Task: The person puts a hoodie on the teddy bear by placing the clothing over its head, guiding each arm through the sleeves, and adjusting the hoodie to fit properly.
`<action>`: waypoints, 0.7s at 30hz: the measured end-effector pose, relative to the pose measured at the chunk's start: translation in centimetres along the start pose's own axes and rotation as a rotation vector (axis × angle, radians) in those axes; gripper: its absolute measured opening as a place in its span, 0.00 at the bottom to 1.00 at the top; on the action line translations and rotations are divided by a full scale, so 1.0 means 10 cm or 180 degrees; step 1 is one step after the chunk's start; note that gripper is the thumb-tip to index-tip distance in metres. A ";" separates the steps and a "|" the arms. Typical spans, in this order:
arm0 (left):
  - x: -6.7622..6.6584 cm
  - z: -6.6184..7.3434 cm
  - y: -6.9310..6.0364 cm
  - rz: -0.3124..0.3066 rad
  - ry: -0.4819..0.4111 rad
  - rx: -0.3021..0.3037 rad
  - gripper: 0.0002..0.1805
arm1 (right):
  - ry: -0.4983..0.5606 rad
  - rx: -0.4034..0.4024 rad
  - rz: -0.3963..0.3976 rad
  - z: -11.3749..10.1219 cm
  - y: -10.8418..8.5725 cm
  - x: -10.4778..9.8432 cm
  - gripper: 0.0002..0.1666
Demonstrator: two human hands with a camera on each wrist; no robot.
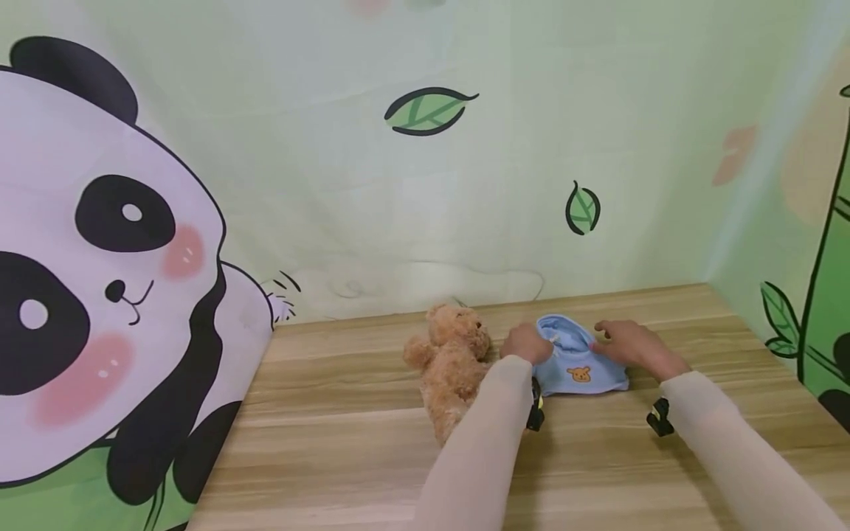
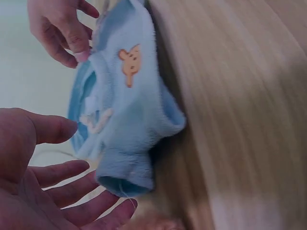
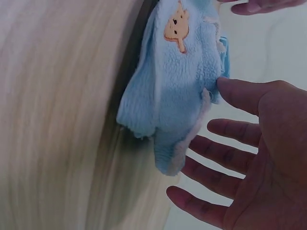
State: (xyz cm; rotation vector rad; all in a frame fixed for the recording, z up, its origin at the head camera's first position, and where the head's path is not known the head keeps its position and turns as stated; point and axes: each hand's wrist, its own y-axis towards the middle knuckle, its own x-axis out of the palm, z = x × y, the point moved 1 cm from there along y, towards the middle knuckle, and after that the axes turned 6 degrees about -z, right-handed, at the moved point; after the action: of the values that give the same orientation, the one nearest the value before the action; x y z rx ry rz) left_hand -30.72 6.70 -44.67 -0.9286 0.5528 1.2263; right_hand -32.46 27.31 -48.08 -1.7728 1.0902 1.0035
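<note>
A small light-blue hooded garment (image 1: 561,376) with a bear-face patch lies on the wooden table, its hood side toward the wall. My left hand (image 1: 527,344) is at its left side. In the left wrist view the left hand's thumb (image 2: 55,128) reaches the hood's edge, while the other fingers spread loosely beside a sleeve (image 2: 125,170). On the other side is my right hand (image 1: 634,345). Its thumb (image 3: 240,93) touches the garment's edge in the right wrist view, and its fingers extend behind the cloth without curling round it.
A light-brown teddy bear (image 1: 451,369) lies just left of the garment, partly hidden by my left forearm. Behind the wood-grain table (image 1: 319,435) hangs a pale green backdrop (image 1: 319,169) with a panda and leaves. Another printed wall stands at the right.
</note>
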 end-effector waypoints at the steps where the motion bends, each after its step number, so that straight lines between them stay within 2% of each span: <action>1: 0.02 -0.02 0.01 -0.0003 0.0026 -0.0021 0.13 | 0.0001 -0.0008 0.0006 0.00 0.00 0.01 0.33; 5: 0.12 -0.06 0.07 0.0059 0.0124 -0.0099 0.09 | 0.0097 -0.0043 0.0004 0.00 0.00 0.05 0.30; 9: 0.18 -0.07 0.13 0.0058 0.0192 -0.0151 0.10 | 0.0219 0.0027 -0.0111 0.00 0.02 0.06 0.30; 13: 0.24 -0.08 0.20 0.0044 0.0191 -0.0181 0.10 | 0.0209 0.0021 -0.0098 0.03 0.03 0.11 0.29; 18: 0.28 -0.07 0.19 -0.0002 0.0163 -0.0232 0.15 | 0.0207 -0.0028 -0.0008 0.06 0.02 0.14 0.23; 21: 0.32 -0.09 0.25 0.0019 0.0188 -0.0238 0.15 | 0.0237 -0.0040 0.0011 0.05 0.02 0.13 0.18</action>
State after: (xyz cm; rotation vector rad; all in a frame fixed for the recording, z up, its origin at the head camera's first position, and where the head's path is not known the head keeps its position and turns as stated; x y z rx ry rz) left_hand -32.05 7.87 -48.43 -1.0296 0.5599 1.2349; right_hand -32.37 27.34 -49.54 -1.8315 1.1354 0.9549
